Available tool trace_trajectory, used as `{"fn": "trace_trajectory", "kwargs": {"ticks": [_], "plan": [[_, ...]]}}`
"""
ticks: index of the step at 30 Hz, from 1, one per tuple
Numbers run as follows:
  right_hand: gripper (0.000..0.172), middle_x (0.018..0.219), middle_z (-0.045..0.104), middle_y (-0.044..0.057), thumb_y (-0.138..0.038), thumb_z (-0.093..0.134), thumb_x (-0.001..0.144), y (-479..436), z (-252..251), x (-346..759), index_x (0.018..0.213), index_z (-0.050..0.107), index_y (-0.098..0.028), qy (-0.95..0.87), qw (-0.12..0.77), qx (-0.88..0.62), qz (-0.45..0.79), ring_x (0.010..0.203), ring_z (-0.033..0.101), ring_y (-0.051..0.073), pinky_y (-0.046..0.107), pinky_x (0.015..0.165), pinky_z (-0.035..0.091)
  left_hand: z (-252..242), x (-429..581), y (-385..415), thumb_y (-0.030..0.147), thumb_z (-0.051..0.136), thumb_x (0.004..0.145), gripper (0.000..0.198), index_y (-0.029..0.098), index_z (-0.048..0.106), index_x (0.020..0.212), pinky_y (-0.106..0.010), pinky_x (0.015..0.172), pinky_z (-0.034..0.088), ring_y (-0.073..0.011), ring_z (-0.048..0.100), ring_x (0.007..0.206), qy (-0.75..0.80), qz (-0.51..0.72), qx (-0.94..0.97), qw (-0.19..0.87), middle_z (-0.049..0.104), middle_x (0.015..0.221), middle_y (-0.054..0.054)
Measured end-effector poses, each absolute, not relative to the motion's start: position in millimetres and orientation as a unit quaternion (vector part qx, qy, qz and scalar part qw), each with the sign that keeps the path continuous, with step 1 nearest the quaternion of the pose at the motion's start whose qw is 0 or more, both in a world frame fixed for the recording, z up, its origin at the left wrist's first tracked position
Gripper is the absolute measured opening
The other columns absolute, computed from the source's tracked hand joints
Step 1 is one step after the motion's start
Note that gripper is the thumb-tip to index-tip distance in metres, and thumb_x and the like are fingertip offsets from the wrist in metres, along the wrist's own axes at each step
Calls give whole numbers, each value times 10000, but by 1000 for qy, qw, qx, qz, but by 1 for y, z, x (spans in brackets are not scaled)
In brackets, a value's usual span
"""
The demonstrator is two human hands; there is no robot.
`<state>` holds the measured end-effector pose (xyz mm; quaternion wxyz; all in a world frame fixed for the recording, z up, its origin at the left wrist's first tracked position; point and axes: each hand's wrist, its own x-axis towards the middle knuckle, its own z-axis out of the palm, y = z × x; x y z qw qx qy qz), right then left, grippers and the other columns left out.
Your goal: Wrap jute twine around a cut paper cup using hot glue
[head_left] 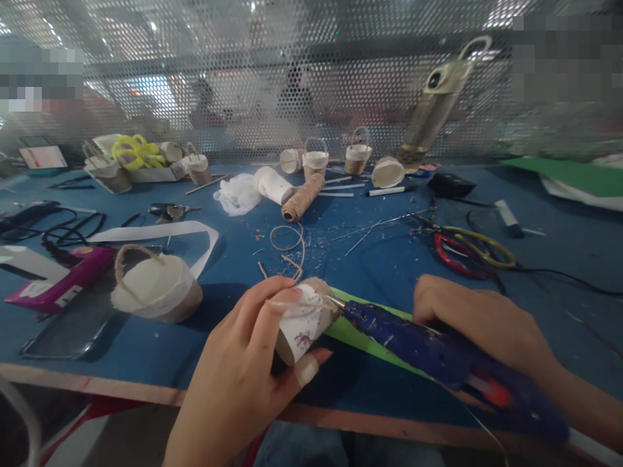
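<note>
1. The left hand is clamped on a small paper cup, with the fingers curled over its top and the thumb pressed against its lower rim.
2. The paper cup lies on its side, held just above the near edge of the blue counter. Its far end is wrapped in jute twine, and a loose twine tail curls up from it.
3. The right hand is closed around a blue glue gun. The metal nozzle touches the twine-wrapped end of the paper cup.
4. The two hands are apart, joined only through the glue gun and the paper cup.
5. A green paper sheet lies on the counter under the glue gun.
6. To the left stands a finished little basket with a twine handle, with a white ribbon strip looped behind it.
7. A magenta box and a dark phone lie further left.
8. In the middle of the counter are a twine spool and some white netting.
9. Pliers with red and yellow handles lie to the right.
10. Yellow scissors and more small baskets sit at the back, against a perforated metal screen.
</note>
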<state>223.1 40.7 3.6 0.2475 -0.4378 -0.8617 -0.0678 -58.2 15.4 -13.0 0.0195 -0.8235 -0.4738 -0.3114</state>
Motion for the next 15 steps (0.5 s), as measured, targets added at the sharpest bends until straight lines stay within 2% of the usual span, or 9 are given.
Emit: {"fn": "trace_trajectory", "kwargs": {"ticks": [3, 10, 15], "plan": [[260, 703, 504, -45, -97, 320, 943, 43, 1, 225, 760, 345, -280, -871, 255, -416, -55, 539, 542, 131, 292, 526, 323, -13, -58, 15, 458, 638, 1008, 468, 244, 454, 1382, -413, 984, 597, -277, 653, 1232, -472, -319, -821, 14, 601, 1420, -131], [152, 731, 549, -30, -237, 446, 912, 45, -1, 225, 769, 424, -283, -883, 257, -392, -18, 546, 551, 152, 320, 519, 336, -13, -57, 16, 412, 609, 1031, 398, 241, 478, 1365, -425, 1003, 585, -282, 625, 1246, -452, -312, -835, 26, 590, 1409, -136], [133, 747, 561, -25, -230, 436, 924, 47, -4, 226, 803, 460, -281, -888, 259, -380, -24, 568, 570, 162, 324, 523, 347, -12, -56, 18, 402, 616, 1029, 399, 234, 488, 1367, -410, 979, 589, -280, 624, 1230, -443, -313, -840, 30, 587, 1394, -137]]}}
